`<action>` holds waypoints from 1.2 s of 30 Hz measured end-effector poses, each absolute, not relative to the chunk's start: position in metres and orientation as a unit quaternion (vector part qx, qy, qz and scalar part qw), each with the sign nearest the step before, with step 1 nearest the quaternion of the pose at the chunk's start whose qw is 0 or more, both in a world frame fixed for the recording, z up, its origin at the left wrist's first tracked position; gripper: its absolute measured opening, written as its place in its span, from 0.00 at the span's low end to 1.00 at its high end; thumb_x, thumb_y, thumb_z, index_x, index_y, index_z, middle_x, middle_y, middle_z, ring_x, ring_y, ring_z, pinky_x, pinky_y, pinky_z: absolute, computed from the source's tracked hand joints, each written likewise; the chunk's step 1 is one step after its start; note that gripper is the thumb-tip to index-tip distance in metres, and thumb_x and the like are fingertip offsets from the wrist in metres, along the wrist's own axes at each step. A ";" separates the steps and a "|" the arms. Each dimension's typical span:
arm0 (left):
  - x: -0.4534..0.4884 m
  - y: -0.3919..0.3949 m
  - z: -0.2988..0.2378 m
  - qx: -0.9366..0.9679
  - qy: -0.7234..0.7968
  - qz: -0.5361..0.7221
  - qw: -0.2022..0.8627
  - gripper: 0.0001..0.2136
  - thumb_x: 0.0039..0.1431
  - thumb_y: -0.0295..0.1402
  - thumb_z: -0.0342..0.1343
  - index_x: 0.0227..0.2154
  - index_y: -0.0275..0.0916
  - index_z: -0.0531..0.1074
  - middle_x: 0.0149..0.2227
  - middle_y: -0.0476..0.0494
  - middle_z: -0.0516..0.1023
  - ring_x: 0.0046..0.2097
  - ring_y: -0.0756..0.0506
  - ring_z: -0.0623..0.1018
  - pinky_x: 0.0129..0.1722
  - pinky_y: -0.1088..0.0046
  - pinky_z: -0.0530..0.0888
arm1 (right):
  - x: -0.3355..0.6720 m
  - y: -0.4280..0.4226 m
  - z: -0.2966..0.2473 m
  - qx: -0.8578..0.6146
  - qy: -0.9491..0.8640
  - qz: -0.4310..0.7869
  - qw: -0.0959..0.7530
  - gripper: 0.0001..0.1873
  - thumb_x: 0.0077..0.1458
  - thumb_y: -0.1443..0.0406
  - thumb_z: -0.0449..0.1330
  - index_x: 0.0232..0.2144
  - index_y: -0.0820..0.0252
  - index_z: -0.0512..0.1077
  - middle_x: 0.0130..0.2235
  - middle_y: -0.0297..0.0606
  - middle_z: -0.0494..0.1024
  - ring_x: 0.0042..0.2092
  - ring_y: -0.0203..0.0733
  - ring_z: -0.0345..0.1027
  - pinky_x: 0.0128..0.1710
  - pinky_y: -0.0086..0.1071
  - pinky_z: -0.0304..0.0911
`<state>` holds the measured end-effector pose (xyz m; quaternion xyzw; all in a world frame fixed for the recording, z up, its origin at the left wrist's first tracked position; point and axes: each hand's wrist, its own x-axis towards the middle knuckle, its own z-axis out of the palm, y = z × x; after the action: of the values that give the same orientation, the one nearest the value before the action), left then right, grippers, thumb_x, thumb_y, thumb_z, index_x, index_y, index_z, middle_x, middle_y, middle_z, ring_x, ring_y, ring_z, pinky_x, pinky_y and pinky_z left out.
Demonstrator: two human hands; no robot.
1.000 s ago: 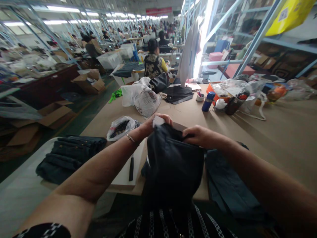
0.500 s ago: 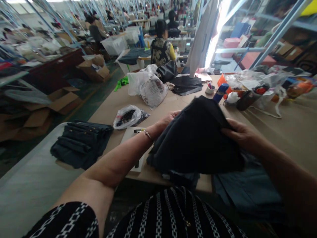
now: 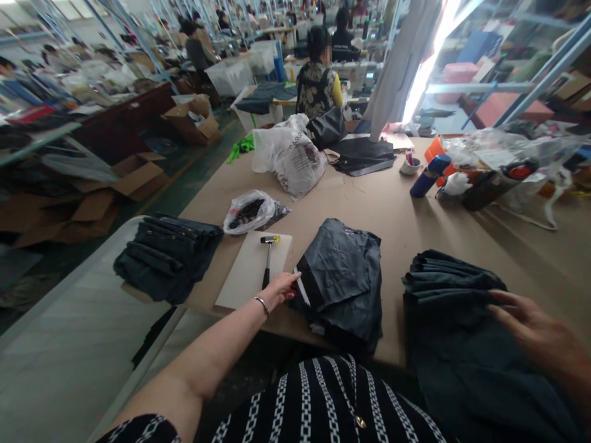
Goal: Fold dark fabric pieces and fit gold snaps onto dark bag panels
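A dark blue-grey cloth piece (image 3: 339, 264) with a black band and a white strip along its left edge lies spread on a pile at the table's front. My left hand (image 3: 282, 289) pinches that edge with thumb and fingers. Over on the right, my right hand (image 3: 530, 320) rests on or just above a folded stack of dark cloth (image 3: 455, 307), its fingers stretched out and slightly apart. The stack's lower part hangs over the table edge. Left of the pile, a small mallet (image 3: 268, 258) with a black and yellow head lies on a white board (image 3: 240, 271).
A folded dark cloth stack (image 3: 168, 258) sits at the table's left edge. Behind are an open bag of small dark parts (image 3: 252, 209), a white plastic bag (image 3: 295, 160), a blue bottle (image 3: 429, 175) and a dark flask (image 3: 496, 181). A co-worker (image 3: 318, 80) sits further back.
The dark cloth that both hands held up now lies on the middle pile. My right hand has moved right to the other stack; the mallet has come into full view.
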<state>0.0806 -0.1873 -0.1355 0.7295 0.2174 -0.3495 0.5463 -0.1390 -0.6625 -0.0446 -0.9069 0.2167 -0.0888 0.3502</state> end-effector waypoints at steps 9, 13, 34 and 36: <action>0.076 -0.245 -0.049 0.772 -0.072 -0.145 0.614 0.09 0.52 0.28 0.54 0.38 0.39 0.70 0.35 0.48 0.75 0.36 0.49 0.73 0.39 0.75 0.69 | 0.012 -0.434 -0.024 -0.863 -0.039 -0.010 0.503 0.17 0.53 0.58 0.56 0.44 0.58 0.69 0.33 0.36 0.70 0.34 0.38 0.66 0.35 0.32 0.64; 0.049 -0.260 -0.019 0.822 -0.281 -0.068 0.490 0.15 0.57 0.29 0.48 0.47 0.43 0.71 0.40 0.42 0.76 0.41 0.43 0.74 0.45 0.69 0.67 | 0.022 -0.411 -0.020 -0.788 0.039 -0.080 0.609 0.23 0.50 0.57 0.59 0.47 0.57 0.63 0.29 0.30 0.65 0.30 0.35 0.62 0.31 0.28 0.62; 0.022 -0.284 -0.045 0.787 -0.178 -0.142 0.573 0.21 0.55 0.41 0.56 0.49 0.37 0.66 0.46 0.38 0.72 0.46 0.42 0.72 0.48 0.66 0.68 | 0.008 -0.436 -0.042 -0.939 0.081 -0.029 0.332 0.10 0.58 0.62 0.48 0.31 0.60 0.67 0.30 0.43 0.75 0.32 0.44 0.69 0.33 0.32 0.57; 0.025 -0.294 -0.035 0.718 -0.108 -0.198 0.658 0.20 0.55 0.42 0.56 0.47 0.36 0.67 0.46 0.38 0.73 0.47 0.42 0.73 0.48 0.67 0.69 | 0.011 -0.430 -0.037 -0.954 0.051 -0.013 0.296 0.06 0.57 0.67 0.50 0.32 0.60 0.67 0.34 0.45 0.75 0.36 0.45 0.70 0.36 0.32 0.58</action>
<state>0.0246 -0.2937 -0.0351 0.7182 -0.1084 -0.1978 0.6583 0.0114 -0.4303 -0.0373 -0.9537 0.0510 -0.0130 0.2962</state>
